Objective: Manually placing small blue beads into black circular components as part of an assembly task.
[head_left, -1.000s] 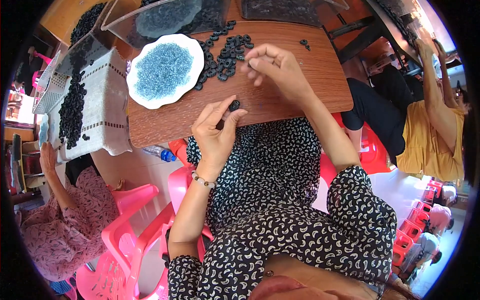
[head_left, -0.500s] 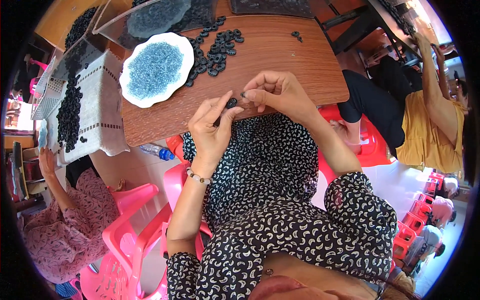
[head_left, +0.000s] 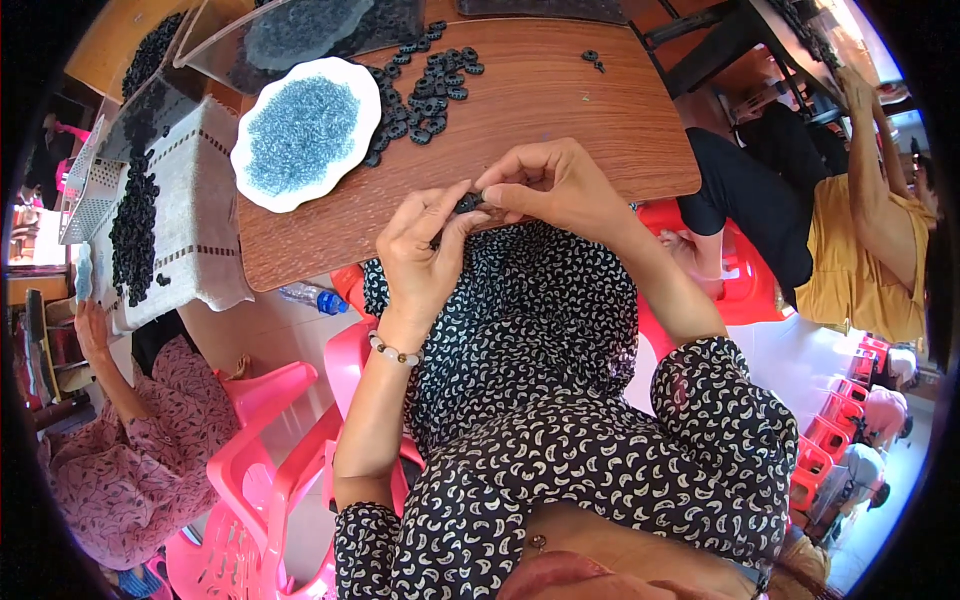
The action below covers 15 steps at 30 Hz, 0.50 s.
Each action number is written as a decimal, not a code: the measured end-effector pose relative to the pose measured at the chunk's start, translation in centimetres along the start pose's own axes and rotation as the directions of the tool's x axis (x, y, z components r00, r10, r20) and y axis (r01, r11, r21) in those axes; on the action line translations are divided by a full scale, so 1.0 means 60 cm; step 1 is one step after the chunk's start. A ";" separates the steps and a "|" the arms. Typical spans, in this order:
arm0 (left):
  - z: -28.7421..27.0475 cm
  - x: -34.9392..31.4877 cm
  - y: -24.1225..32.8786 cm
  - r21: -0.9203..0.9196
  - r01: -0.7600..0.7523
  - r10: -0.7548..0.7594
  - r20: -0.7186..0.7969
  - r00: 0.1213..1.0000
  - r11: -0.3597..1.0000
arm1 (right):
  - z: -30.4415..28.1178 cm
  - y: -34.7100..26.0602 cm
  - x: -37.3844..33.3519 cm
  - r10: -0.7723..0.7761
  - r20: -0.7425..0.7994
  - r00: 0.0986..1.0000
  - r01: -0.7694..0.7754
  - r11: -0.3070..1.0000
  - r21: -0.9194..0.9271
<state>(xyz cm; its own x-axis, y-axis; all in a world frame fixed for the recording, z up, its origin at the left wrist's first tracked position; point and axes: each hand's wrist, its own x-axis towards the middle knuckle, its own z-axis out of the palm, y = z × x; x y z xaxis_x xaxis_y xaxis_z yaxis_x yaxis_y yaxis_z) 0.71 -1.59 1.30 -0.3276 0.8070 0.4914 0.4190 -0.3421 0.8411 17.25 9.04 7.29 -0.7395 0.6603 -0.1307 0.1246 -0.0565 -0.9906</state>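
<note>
A: Relative to the white plate (head_left: 370, 110), where do you place the black piece (head_left: 467, 203)?

B: From my remote seat I locate it to the right of the white plate and nearer the wearer, held up between the hands over the desk (head_left: 540, 90).

A: How do the hands stand?

B: The left hand (head_left: 420, 230) is clamped on the black piece, thumb opposed to forefinger. The right hand (head_left: 560, 185) brings its thumb and fingertips to the right end, so the two nearly meet; I cannot tell whether those tips pinch the piece, grip something smaller hidden there, or merely rest against it.

A: What handling should I expect?

B: I judge it light and stiff, probably hard plastic, with little give and low risk of breakage. A small, smooth body may slip or twist under a sideways push. I would hold it by opposite edges, as the left hand does, leaving the right end accessible.

A: And the surroundings?

B: Pale blue beads (head_left: 303, 133) are heaped on the white plate; loose black pieces (head_left: 430, 107) spread just to its right. Two small parts (head_left: 592, 57) lie well apart, farther right of it.
</note>
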 end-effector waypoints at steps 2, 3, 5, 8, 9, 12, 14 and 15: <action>0.000 0.000 0.000 0.026 -0.011 0.011 0.004 1.000 1.000 | 0.001 0.001 0.001 -0.019 -0.006 1.000 0.019 1.000 -0.017; 0.000 0.000 0.000 0.033 -0.018 0.018 0.001 1.000 0.999 | 0.002 0.001 0.000 -0.019 -0.007 1.000 0.019 1.000 -0.016; 0.000 0.000 -0.001 0.039 -0.025 0.025 0.000 1.000 0.999 | 0.004 0.001 0.000 -0.031 -0.032 0.999 0.028 0.995 -0.095; 0.000 -0.001 -0.003 0.066 -0.054 0.054 0.010 0.998 0.996 | 0.008 -0.001 -0.003 -0.041 -0.035 0.999 0.034 0.985 -0.171; 0.000 -0.002 -0.004 0.063 -0.049 0.049 0.008 0.999 0.997 | 0.008 0.000 -0.003 -0.040 -0.036 0.999 0.033 0.985 -0.171; 0.000 -0.002 -0.001 0.054 -0.045 0.044 0.013 0.999 0.998 | 0.010 0.003 -0.005 -0.056 -0.038 0.998 0.047 0.977 -0.209; 0.001 -0.002 -0.002 0.049 -0.045 0.044 0.020 0.999 0.998 | 0.013 0.002 -0.006 -0.063 -0.046 0.997 0.049 0.964 -0.260; 0.001 -0.003 -0.002 0.052 -0.049 0.048 0.021 0.999 0.997 | 0.013 0.000 -0.007 -0.062 -0.045 0.997 0.049 0.964 -0.260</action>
<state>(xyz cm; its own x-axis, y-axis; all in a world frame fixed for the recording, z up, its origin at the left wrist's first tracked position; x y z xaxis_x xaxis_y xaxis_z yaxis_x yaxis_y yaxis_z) 0.74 -1.67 1.08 -0.2889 0.7998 0.5261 0.4781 -0.3556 0.8031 17.00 8.18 7.32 -0.7151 0.6959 -0.0666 0.2560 0.1720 -0.9513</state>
